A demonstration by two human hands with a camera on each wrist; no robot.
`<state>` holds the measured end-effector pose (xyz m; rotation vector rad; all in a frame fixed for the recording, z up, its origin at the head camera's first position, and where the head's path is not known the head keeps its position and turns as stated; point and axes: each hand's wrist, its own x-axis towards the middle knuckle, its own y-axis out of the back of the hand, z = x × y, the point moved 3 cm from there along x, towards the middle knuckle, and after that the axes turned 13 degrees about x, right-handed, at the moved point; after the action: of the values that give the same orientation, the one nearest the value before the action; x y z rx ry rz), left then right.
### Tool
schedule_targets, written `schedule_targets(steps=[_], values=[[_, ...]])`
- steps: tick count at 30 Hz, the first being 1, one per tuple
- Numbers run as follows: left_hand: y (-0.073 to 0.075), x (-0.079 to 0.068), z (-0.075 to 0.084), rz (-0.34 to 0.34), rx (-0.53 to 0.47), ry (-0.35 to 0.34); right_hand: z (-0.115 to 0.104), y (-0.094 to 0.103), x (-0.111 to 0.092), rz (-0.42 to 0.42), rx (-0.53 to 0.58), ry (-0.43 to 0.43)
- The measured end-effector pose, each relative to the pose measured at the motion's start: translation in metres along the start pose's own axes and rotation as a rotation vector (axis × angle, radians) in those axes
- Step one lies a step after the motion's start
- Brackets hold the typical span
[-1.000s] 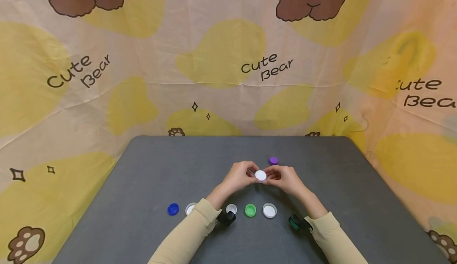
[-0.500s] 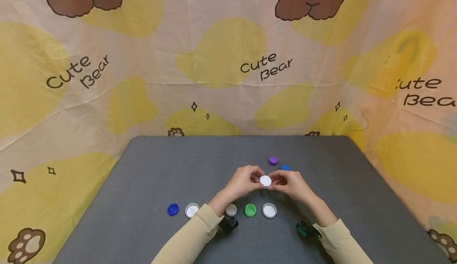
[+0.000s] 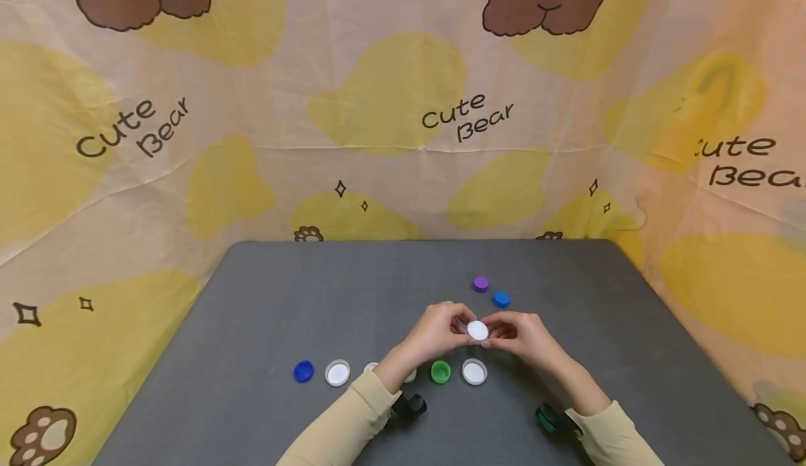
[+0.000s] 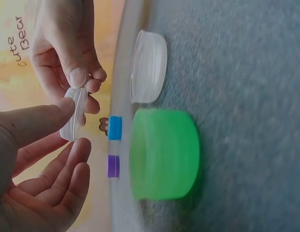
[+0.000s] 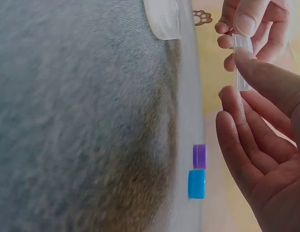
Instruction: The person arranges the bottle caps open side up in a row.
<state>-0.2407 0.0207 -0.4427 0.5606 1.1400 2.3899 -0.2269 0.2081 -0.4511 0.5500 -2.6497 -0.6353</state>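
Note:
Between both hands a white bottle cap is held up over the table, its flat white face toward the head camera. My left hand pinches its left edge between thumb and fingers. The right hand pinches the opposite edge the same way. Seen edge-on in the left wrist view, the held cap looks translucent with a ridged side. Below the hands lie a green cap and a white cap on the table. The left forearm partly hides two pale caps in the same row.
On the grey table, a dark blue cap and another white cap lie at the row's left end. Beyond the hands sit a purple cap and a blue cap. A patterned cloth hangs behind the table.
Both hands have moved right and toward the wearer, carrying the white cap between them. The blue cap behind the right hand has come into full view.

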Motion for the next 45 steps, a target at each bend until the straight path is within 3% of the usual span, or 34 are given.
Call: schedule_targets(steps=[14,27,38,45], values=[[-0.015,-0.005,0.009,-0.037,0.010,-0.040,-0.001,0.007,-0.015,-0.108,0.050,-0.037],[-0.026,-0.006,0.012,-0.069,-0.010,-0.040,0.010,0.014,-0.023,-0.142,0.070,-0.026],[-0.029,-0.005,0.016,-0.078,-0.009,-0.031,-0.019,0.020,-0.030,-0.117,0.060,-0.019],[-0.029,-0.005,0.019,-0.055,-0.016,-0.069,0.005,0.022,-0.033,-0.140,0.134,-0.075]])
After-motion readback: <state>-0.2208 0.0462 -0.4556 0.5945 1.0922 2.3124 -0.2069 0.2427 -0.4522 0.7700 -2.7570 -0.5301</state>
